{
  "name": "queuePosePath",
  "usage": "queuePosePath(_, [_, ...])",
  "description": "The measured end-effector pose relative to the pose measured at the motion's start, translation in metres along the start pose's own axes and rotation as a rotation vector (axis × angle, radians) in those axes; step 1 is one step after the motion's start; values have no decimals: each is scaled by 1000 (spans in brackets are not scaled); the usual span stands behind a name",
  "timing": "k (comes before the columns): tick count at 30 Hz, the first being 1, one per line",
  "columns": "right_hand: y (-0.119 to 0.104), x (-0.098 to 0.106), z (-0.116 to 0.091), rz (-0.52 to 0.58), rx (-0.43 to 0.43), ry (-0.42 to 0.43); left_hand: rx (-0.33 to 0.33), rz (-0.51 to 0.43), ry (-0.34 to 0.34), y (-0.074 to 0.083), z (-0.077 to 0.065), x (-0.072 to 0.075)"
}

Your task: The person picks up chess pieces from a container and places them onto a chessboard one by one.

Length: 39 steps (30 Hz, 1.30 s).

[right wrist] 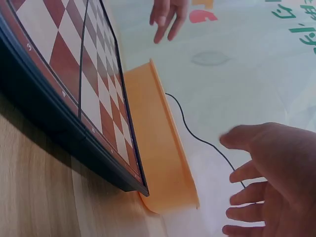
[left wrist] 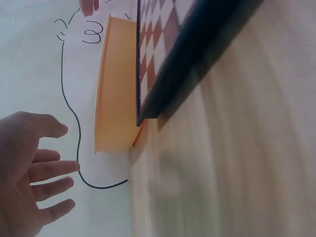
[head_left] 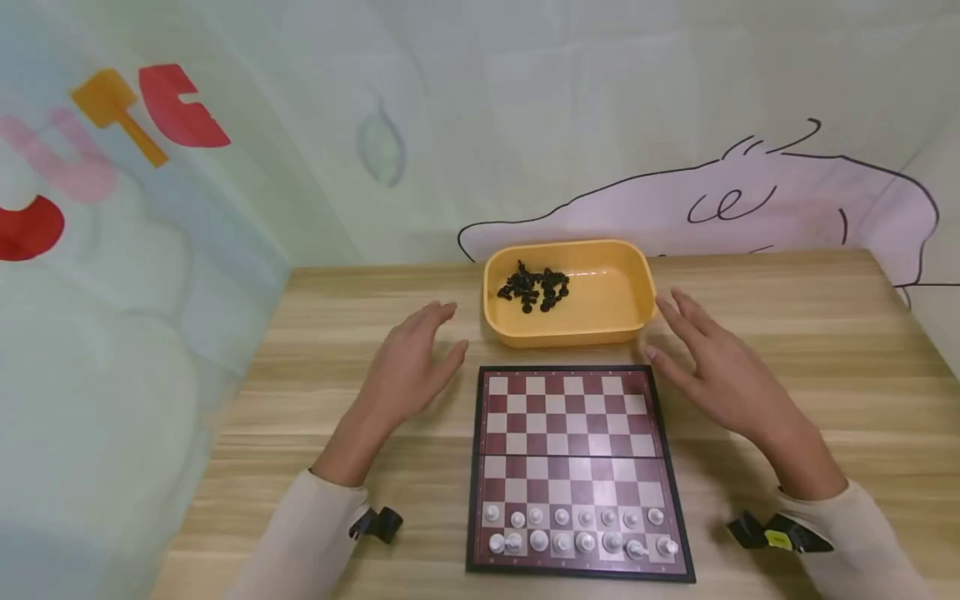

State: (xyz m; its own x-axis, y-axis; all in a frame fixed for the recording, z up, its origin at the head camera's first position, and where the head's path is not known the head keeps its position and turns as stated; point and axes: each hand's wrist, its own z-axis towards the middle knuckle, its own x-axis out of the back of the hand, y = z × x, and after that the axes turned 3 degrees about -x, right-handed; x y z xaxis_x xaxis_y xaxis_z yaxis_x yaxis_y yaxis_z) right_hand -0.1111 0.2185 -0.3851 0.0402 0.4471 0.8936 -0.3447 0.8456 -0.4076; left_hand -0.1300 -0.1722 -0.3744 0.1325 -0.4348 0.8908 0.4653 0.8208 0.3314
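A chessboard (head_left: 570,433) lies flat on the table, with white chess pieces (head_left: 585,542) in two rows along its near side. Behind it stands a yellow plastic bin (head_left: 600,337) holding a heap of black chess pieces (head_left: 536,286) in its left part. My left hand (head_left: 408,362) hovers left of the bin and board, fingers apart and holding nothing; the left wrist view shows the same hand (left wrist: 29,173) with its fingers spread. To the right, my right hand (head_left: 723,367) has its fingertips close by the bin's right end, and its palm is bare.
The wooden table (head_left: 330,333) reaches back to a printed cloth backdrop (head_left: 420,108) right behind the bin. A dark strap with a small device (head_left: 378,523) sits on the left wrist, and another strap (head_left: 780,537) on the right.
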Motion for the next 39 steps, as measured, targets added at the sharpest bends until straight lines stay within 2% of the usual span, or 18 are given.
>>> queuePosePath(7, [-1, -4, 0, 28, -40, 88, -1, 15, -39, 0, 29, -2])
queuePosePath(11, [2, -7, -1, 39, -63, 108, -27, 17, -58, 2, 41, -8])
queuePosePath(15, [5, -13, -2, 44, -70, 109, -56, 13, -54, 2, 53, -17])
queuePosePath(21, [8, -24, 0, 34, -60, 86, -76, 32, -99, 0, 75, -29])
queuePosePath(26, [10, -31, 2, 42, -38, 46, -139, 82, -128, 2, 93, -38])
queuePosePath(32, [13, -37, 4, 34, -5, -19, -173, 120, -237, 5, 111, -48])
queuePosePath(39, [15, -42, 5, 15, 43, -26, -176, 160, -356, 11, 127, -58])
